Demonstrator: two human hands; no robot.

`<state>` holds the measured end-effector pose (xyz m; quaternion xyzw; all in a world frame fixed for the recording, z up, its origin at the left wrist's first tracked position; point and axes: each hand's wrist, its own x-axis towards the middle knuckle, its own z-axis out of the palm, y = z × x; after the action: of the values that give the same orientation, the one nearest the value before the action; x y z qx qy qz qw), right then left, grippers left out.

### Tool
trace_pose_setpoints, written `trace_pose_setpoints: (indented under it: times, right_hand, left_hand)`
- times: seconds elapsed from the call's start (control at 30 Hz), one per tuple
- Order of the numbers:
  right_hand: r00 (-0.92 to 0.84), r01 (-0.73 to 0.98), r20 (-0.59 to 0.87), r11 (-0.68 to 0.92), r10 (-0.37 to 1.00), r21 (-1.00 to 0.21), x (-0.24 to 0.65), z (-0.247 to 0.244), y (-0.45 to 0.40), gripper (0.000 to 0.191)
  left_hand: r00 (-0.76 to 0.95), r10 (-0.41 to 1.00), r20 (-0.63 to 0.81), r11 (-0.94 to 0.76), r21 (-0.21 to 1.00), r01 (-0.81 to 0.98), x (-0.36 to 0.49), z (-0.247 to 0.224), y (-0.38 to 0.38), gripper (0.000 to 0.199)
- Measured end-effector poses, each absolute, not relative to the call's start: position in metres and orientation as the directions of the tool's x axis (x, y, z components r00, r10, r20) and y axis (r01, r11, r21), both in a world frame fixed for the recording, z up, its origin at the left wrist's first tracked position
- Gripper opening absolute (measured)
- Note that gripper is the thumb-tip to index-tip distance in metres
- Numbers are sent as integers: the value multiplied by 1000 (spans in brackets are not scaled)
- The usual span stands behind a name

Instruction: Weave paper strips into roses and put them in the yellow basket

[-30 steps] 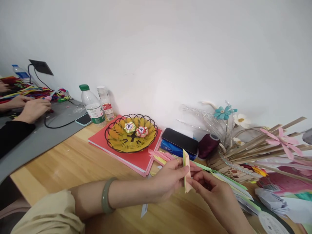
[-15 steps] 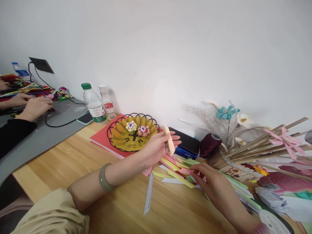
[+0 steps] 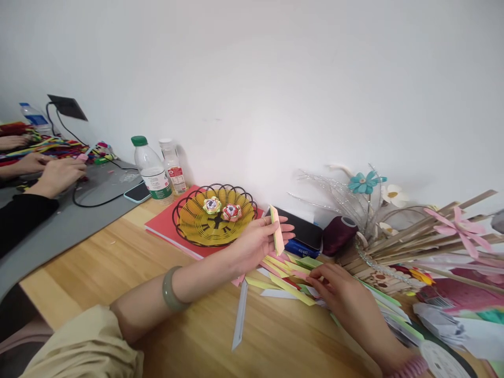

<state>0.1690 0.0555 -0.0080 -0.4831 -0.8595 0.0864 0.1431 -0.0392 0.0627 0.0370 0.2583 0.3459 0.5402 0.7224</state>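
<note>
Just above a pile of paper strips [image 3: 289, 278], the person's left hand [image 3: 260, 239] is turned palm up and holds a folded paper [image 3: 277, 231]. Its thumb presses the pink and yellow-green paper against the hand, and the other fingers stick out loosely. The paper stands nearly upright, tilted a little. The right hand [image 3: 338, 289] is near it, lower down, with bent fingers and tips at the right part of the pile. I can't see if it has hold of a strip.

Behind the left hand is a blue pack [image 3: 302, 248] with small white letters, too tiny to read for sure. A black phone [image 3: 301, 228] lies on top of it. Next to that sits a dark purple thread spool [image 3: 339, 235]. Left of the hand, a yellow basket [image 3: 197, 233] with a black loopy rim holds two paper flowers [image 3: 231, 212], and it rests on red paper [image 3: 157, 223].

Farther back, a bottle with a green cap [image 3: 153, 170] has a white and green label. The small bottle [image 3: 176, 176] beside it has a red and white one. Both are too small to read. Far left, another person's hands [image 3: 59, 176] work over a gray mat [image 3: 86, 210].
</note>
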Motion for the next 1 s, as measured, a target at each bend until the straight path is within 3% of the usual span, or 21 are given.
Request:
trace_pose_setpoints:
  times: [0.2,0.4,0.5,0.6,0.8,1.0]
  right_hand:
    - [-429,750,208,475,879,-461,169,0,55,26]
    - [-263,558,96,233,960,-797,159,18,52,32]
    - [-214,441,59,150,975,-885,154,26,50,33]
    - [-204,440,110,192,973,-878,146,32,46,30]
    - [-251,579,327,412,911,-704,128,39,39,23]
    - [-309,564,364,478,879,-673,128,37,37,23]
  left_hand:
    - [189,958,-215,286,750,-596,-38,31,64,16]
    - [219,958,-183,280,749,-600,-35,30,62,17]
    - [278,949,-147,291,747,-598,-30,26,58,19]
    - [344,933,-107,304,745,-594,-23,22,51,21]
    - [430,903,-10,286,759,-584,-16,20,41,22]
    - [445,894,-58,331,756,-565,-15,23,38,34]
